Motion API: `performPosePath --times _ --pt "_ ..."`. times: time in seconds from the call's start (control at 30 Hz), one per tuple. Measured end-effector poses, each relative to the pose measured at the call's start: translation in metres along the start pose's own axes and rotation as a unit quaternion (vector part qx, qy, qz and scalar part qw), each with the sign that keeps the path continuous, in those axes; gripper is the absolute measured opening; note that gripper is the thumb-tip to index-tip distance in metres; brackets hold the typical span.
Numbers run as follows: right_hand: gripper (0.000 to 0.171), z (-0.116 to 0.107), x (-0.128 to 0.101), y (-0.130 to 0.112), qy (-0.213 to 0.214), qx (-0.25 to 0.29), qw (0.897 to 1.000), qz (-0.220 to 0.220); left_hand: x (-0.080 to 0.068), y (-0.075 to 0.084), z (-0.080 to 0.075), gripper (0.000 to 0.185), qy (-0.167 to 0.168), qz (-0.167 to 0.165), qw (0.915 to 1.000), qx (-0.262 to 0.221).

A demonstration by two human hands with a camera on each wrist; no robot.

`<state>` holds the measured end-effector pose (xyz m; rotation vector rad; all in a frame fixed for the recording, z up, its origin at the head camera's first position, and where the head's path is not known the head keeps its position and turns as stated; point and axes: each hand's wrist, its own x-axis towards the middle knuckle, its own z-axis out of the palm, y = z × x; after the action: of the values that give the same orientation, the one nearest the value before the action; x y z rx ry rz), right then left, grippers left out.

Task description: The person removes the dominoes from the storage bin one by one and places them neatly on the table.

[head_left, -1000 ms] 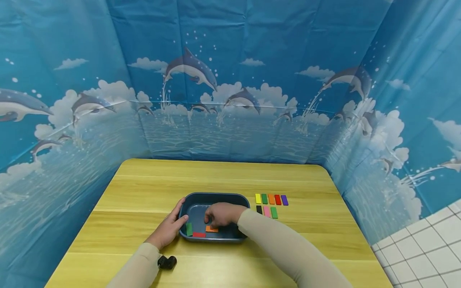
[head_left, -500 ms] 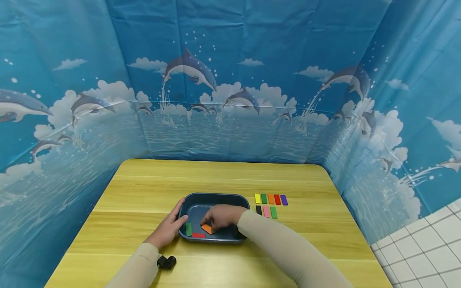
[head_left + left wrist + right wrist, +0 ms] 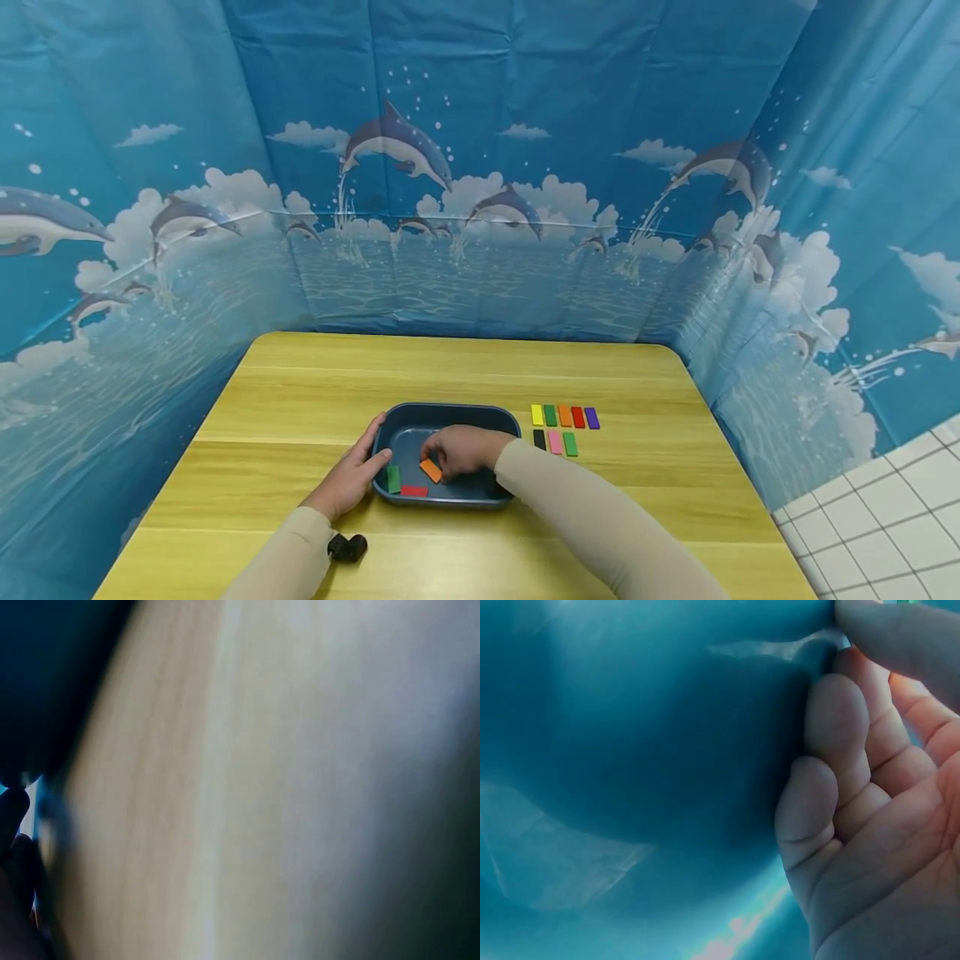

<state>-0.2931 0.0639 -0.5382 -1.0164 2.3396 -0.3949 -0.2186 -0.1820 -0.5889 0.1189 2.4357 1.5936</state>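
A dark blue rectangular tray (image 3: 480, 502) sits on the table in the head view. My left hand (image 3: 351, 475) grips its left wall, the thumb over the rim and the fingers along the outside. Inside the tray, my right hand (image 3: 467, 447) pinches a flat orange block (image 3: 431, 470), which lies slanted between thumb and fingertips. Left of it, a green block (image 3: 393, 479) stands along the left wall, and a red block (image 3: 414, 491) lies along the near wall. Curled fingers (image 3: 836, 720) fill the right of the right wrist view; the block is hidden there.
Right of the tray, flat blocks lie in two rows: yellow (image 3: 537, 415), green, orange, red and purple (image 3: 592, 417) behind, black, pink and green (image 3: 571, 443) in front. A black device (image 3: 348, 547) sits at the left wrist. Dolphin-print curtains (image 3: 480, 275) enclose the table (image 3: 285, 392).
The orange block has turned from lying level to a slant, and has shifted slightly left and away from the near wall with my right fingers. My left hand stays on the tray.
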Motion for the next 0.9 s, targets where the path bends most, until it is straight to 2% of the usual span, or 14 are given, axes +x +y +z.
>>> performPosePath --times 0.23,0.47,0.7,0.9 --pt "0.039 -0.003 -0.002 0.005 0.008 0.017 1.0 0.017 -0.001 0.002 0.002 0.068 0.0 -0.005 1.0 -0.004" --pt "0.045 -0.017 -0.015 0.009 0.039 0.061 0.997 0.006 -0.003 0.005 0.003 0.069 -0.006 0.004 0.9998 -0.016" --pt "0.046 -0.039 -0.042 0.02 0.082 0.12 0.989 0.012 -0.005 0.006 0.002 0.069 -0.006 0.009 0.9999 -0.004" --pt "0.049 -0.053 -0.075 0.042 0.126 0.164 0.978 0.038 -0.005 0.008 0.0 0.069 -0.006 0.007 1.0 0.002"
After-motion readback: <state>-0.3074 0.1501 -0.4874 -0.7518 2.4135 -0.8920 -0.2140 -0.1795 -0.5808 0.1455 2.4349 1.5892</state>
